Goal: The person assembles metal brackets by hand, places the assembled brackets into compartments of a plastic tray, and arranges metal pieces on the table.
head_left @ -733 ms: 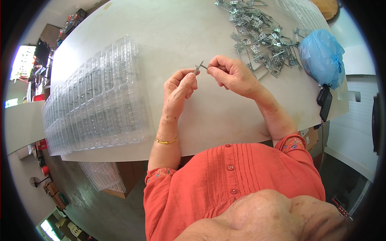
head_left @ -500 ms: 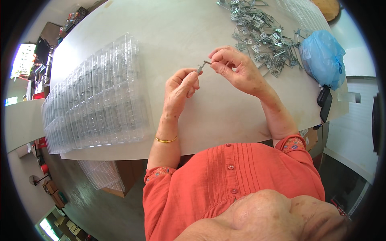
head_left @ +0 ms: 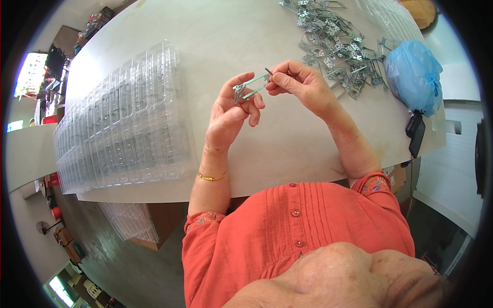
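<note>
A small silvery metal bracket (head_left: pixel 252 86), with a plate at one end and two thin parallel arms, is held up above the table between my hands. My right hand (head_left: pixel 303 87) pinches its far-right end, where a short dark pin or rod sticks up past the fingertips. My left hand (head_left: pixel 228 113) is around the plate end with its fingers spread apart. The plate lies near the index finger and the thumb stands off below it; whether the fingers touch it is hard to tell. Many similar metal brackets (head_left: pixel 339 46) lie in a loose pile beyond my right hand.
Stacked clear plastic trays (head_left: pixel 118 123) with narrow compartments cover the table's left side. A blue plastic bag (head_left: pixel 413 77) sits at the right edge, a black object (head_left: pixel 415 132) beside it. More clear trays (head_left: pixel 387 18) lie at the far right. The table's front edge (head_left: pixel 128 194) runs before me.
The bracket has turned, so its plate and both arms now show. My left hand's fingers have gone from a pinch to spread apart; my right hand keeps its pinch, slightly shifted.
</note>
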Available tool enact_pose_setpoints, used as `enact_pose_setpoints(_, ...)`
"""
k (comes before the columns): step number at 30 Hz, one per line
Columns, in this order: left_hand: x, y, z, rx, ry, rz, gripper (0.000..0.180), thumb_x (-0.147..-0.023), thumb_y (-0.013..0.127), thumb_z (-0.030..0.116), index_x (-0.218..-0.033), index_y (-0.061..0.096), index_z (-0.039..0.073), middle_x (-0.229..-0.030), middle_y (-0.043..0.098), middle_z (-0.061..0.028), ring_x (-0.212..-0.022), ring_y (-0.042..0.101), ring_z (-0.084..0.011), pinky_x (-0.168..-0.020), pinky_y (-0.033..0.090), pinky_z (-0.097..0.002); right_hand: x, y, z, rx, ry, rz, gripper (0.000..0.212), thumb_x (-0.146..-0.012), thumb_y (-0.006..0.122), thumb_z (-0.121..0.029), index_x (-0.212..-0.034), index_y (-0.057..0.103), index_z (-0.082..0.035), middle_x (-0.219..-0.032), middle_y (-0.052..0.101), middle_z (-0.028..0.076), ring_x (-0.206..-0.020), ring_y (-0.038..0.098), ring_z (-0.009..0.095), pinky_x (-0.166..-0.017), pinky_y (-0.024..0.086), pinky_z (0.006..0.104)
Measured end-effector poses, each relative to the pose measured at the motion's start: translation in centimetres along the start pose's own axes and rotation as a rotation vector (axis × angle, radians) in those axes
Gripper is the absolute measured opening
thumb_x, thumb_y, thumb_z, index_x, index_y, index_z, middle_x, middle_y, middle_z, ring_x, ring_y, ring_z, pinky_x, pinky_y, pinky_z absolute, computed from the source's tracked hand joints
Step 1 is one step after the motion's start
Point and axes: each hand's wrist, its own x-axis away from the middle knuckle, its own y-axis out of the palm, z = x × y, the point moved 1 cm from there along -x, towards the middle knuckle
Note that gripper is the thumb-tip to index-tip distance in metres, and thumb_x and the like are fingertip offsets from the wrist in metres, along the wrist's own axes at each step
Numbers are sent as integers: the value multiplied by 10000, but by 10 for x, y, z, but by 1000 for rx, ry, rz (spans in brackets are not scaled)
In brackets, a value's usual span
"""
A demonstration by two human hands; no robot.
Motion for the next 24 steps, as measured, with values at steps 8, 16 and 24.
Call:
enact_pose_setpoints(8, 3, 3, 4, -132, -47, 62, 645, -935, 723, 184, -1486, 425, 28, -802, 644, -81, -605, 534, -111, -548, 425, -259, -2, -4, 12, -179, 252, -101, 231, -1018, 623, -245, -1032, 648, -16, -984, 704, 87, -920, 708, 162, -861, 580, 293)
enact_pose_setpoints(16, 3, -8, 1, -221, -51, 115, 536, -907, 770, 215, -1363, 581, 5, -708, 528, 48, -633, 474, -61, -544, 351, -202, 0, 1, 9, -193, 312, -162, 226, -1015, 624, -247, -1044, 648, -23, -983, 705, 72, -897, 715, 165, -811, 592, 293)
enact_pose_setpoints(24, 1, -5, -2, -325, 52, 187, 484, -932, 737, 282, -1291, 601, -12, -982, 687, -86, -819, 621, -142, -772, 493, -302, 2, 1, 0, 77, 124, -38, 196, -997, 654, -243, -1033, 667, -51, -854, 646, -10, -751, 600, 76, -695, 516, 242)
